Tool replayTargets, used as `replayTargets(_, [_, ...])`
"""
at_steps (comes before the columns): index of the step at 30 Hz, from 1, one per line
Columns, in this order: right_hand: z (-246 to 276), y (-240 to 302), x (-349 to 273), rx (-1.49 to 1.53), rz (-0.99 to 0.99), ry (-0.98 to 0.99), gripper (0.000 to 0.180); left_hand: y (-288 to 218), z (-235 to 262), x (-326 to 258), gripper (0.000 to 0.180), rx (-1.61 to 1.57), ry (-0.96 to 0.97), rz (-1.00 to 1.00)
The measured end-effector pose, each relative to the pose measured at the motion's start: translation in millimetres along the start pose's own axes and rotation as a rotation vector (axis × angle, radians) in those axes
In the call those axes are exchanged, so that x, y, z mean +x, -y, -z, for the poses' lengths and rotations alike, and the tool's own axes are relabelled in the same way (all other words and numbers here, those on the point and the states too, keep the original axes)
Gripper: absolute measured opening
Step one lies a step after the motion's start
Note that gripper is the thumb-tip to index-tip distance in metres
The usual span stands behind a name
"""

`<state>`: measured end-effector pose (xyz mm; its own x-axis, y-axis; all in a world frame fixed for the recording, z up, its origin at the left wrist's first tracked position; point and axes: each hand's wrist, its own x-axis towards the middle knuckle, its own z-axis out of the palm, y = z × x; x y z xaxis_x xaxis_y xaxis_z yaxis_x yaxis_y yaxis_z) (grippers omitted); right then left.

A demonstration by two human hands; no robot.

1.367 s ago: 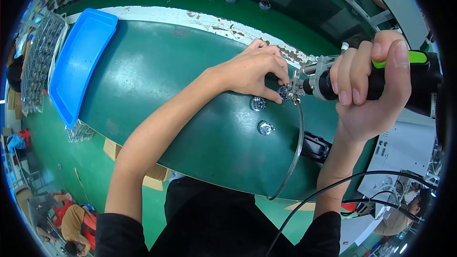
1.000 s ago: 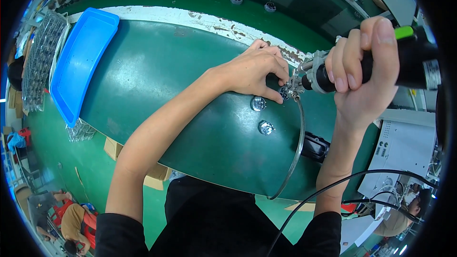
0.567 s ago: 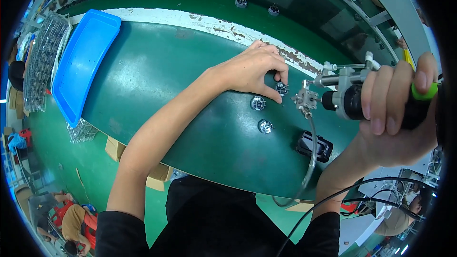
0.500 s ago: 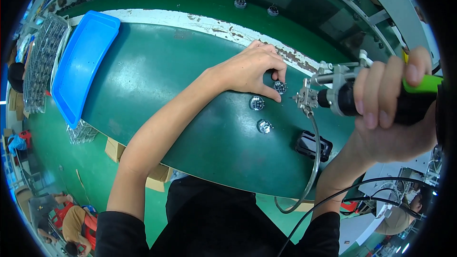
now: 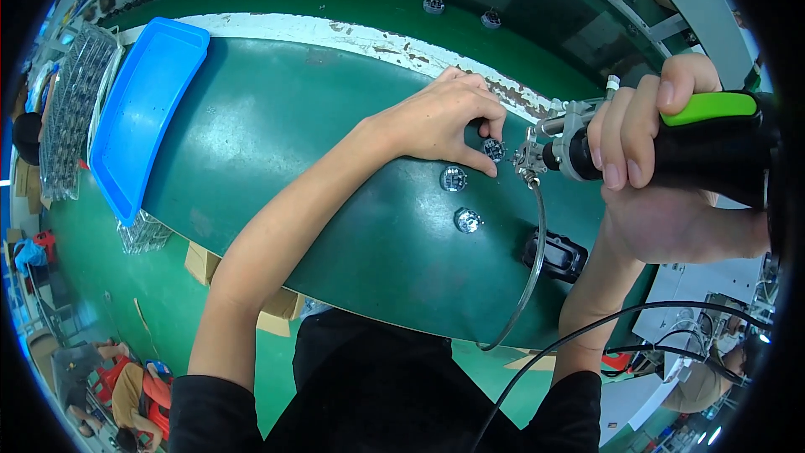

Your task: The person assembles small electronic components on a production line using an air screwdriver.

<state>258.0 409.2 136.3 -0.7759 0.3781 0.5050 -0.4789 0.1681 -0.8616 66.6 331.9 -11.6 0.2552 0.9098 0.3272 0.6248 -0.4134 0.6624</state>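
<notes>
On green bench, three round parts (image 5: 454, 179) — left hand (image 5: 440, 122) pinches one, right hand (image 5: 662, 159) clenches soldering tool (image 5: 671, 147).

1. A small round metal component (image 5: 493, 149) stands on the green bench near its far edge, pinched by fingertips.
2. A black, green-trimmed power screwdriver (image 5: 671, 147) lies level, its metal nose just beside that component.

Green table (image 5: 277, 159), blue tray (image 5: 138, 117), black-and-green tool (image 5: 704, 147).
</notes>
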Motion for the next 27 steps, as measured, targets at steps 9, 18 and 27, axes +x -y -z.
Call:
replayTargets(9, [-11,-2,1,0.041,-0.086,-0.147,0.107,-1,0,1,0.037,-0.001,0.0,0.0])
replayTargets(18, [-8,-14,2,0.036,-0.076,-0.156,0.109,1,-1,0,0.038,0.002,0.0,0.008])
replayTargets(27, [-14,-22,13,-0.002,-0.067,-0.402,0.109,-2,-1,2,0.038,0.016,0.009,0.021])
